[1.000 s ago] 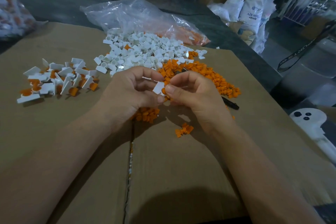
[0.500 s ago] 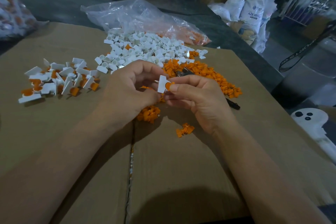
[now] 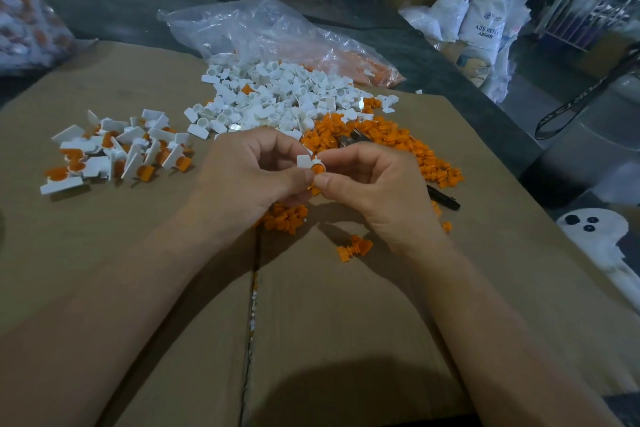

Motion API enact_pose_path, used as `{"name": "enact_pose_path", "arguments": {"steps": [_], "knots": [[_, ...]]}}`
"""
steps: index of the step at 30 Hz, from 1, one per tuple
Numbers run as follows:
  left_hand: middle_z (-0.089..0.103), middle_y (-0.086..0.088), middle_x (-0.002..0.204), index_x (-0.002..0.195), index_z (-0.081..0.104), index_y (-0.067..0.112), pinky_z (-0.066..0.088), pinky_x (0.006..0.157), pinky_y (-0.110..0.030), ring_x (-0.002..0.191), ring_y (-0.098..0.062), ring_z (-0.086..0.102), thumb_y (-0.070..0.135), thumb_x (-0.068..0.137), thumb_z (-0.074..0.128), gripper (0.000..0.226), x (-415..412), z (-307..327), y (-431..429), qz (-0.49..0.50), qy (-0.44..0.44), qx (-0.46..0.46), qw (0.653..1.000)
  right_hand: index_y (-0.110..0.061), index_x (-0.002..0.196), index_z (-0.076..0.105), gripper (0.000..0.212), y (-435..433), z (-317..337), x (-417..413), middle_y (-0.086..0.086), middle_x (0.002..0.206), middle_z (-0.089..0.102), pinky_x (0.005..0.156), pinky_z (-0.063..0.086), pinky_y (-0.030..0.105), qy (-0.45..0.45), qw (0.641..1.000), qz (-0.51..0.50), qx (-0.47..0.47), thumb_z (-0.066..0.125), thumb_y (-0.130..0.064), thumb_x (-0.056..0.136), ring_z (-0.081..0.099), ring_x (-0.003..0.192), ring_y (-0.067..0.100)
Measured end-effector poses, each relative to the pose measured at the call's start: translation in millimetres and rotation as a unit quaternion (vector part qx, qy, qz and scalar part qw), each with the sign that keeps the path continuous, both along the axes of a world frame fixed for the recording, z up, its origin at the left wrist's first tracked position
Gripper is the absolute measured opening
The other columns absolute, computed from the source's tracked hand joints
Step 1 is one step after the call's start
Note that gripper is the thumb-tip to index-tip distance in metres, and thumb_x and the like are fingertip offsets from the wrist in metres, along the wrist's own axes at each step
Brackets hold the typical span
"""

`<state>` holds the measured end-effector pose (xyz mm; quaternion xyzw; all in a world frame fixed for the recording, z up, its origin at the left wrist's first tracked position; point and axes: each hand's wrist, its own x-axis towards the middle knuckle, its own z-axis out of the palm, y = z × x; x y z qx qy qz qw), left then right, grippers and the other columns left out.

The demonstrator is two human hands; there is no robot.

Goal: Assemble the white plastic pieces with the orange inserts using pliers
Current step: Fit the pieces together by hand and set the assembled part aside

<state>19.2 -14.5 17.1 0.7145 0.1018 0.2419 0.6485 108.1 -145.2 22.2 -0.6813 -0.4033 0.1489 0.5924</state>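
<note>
Piece of white tabbed plastic (image 3: 304,160), pinched between left hand (image 3: 249,177) and right hand (image 3: 374,184) above brown cardboard (image 3: 346,322), now turned to show round orange insert (image 3: 318,168) seated in its socket; black-handled pliers (image 3: 445,198) lie untouched behind.

We see a small white piece (image 3: 304,160) with a round orange insert (image 3: 318,168) in it. The heap of loose pieces (image 3: 277,94) is all white. The heap of inserts (image 3: 398,142) is bright orange. The mixed pile (image 3: 114,152) is white and orange together. The cardboard (image 3: 346,322) is plain brown. The plastic bag (image 3: 263,31) is see-through, and we see orange inside it. The pliers (image 3: 443,199) have a black handle. The sacks (image 3: 485,21) are white with dark letters. The white shape (image 3: 595,229) has 3 black dots.
</note>
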Motion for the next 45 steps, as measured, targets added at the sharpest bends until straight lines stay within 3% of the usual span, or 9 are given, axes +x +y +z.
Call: {"name": "enact_pose_path", "arguments": {"steps": [3,8,15,24,28,30,33,38,45], "knots": [[0.066,0.002,0.055,0.069,0.064,0.013,0.048,0.047,-0.014,0.048,-0.008,0.062,-0.005,0.073,0.069,0.019,0,0,0,0.009,-0.006,0.015,1.0,-0.017,0.088,0.067,0.016,1,-1,0,-0.002,0.083,0.071,0.068,0.054,0.02,-0.017,1.0,0.006,-0.014,0.071,-0.007,0.076,0.068,0.076,0.012],[0.065,-0.001,0.051,0.068,0.064,0.009,0.049,0.045,-0.016,0.044,-0.011,0.063,-0.004,0.072,0.069,0.015,2,1,2,0.024,0.009,-0.056,0.998,-0.025,0.094,0.063,0.03,4,-5,-2,-0.003,0.09,0.068,0.076,0.055,0.028,-0.085,0.996,0.003,0.004,0.073,-0.006,0.073,0.067,0.083,0.013],[0.067,-0.009,0.056,0.061,0.067,0.011,0.051,0.047,-0.021,0.048,-0.015,0.064,-0.004,0.069,0.069,0.017,1,1,5,-0.005,0.051,-0.085,0.995,-0.022,0.098,0.065,0.032,4,-10,1,-0.013,0.085,0.066,0.076,0.054,0.022,-0.156,0.987,-0.015,0.029,0.069,0.0,0.076,0.067,0.081,0.006],[0.064,-0.007,0.051,0.052,0.069,0.014,0.051,0.045,-0.02,0.045,-0.014,0.062,-0.005,0.07,0.067,0.026,1,0,6,-0.017,0.066,-0.093,0.993,-0.015,0.102,0.067,0.03,4,-11,0,0.007,0.086,0.071,0.07,0.055,0.038,-0.207,0.978,-0.022,0.03,0.072,-0.007,0.075,0.068,0.078,0.019],[0.065,-0.007,0.052,0.055,0.071,0.016,0.051,0.046,-0.021,0.047,-0.015,0.063,0.01,0.054,0.073,0.006,0,0,6,-0.031,0.055,-0.104,0.993,-0.005,0.101,0.069,0.026,4,-12,3,0.01,0.09,0.071,0.073,0.055,0.041,-0.195,0.98,-0.018,0.022,0.071,-0.005,0.076,0.068,0.081,0.02],[0.066,-0.007,0.055,0.058,0.072,0.017,0.052,0.049,-0.021,0.05,-0.016,0.065,0.021,0.044,0.075,0.014,-1,-1,6,-0.038,0.047,-0.109,0.992,-0.005,0.101,0.069,0.025,4,-12,3,0.008,0.09,0.071,0.073,0.056,0.04,-0.191,0.981,-0.018,0.025,0.07,-0.005,0.076,0.068,0.08,0.018],[0.067,-0.007,0.055,0.058,0.072,0.018,0.052,0.048,-0.021,0.05,-0.016,0.065,0.022,0.046,0.073,0.012,-1,-1,6,-0.035,0.048,-0.1,0.993,-0.011,0.102,0.068,0.027,3,-12,2,0.002,0.087,0.07,0.071,0.057,0.035,-0.188,0.982,-0.009,0.035,0.07,-0.005,0.076,0.068,0.077,0.014],[0.066,-0.006,0.055,0.056,0.071,0.015,0.05,0.046,-0.019,0.048,-0.015,0.064,0.021,0.045,0.073,0.013,0,1,7,-0.022,0.055,-0.099,0.993,-0.021,0.108,0.06,0.041,5,-14,3,-0.016,0.085,0.065,0.075,0.052,0.015,-0.163,0.986,-0.001,0.028,0.074,-0.004,0.072,0.066,0.08,-0.001],[0.062,-0.003,0.051,0.058,0.067,0.011,0.043,0.04,-0.016,0.043,-0.011,0.056,0.023,0.04,0.073,0.022,-1,2,7,-0.013,0.084,-0.103,0.991,-0.016,0.103,0.065,0.034,4,-13,4,-0.016,0.087,0.064,0.076,0.05,0.013,-0.159,0.987,0.005,0.006,0.068,0.004,0.076,0.064,0.084,-0.001]]}}
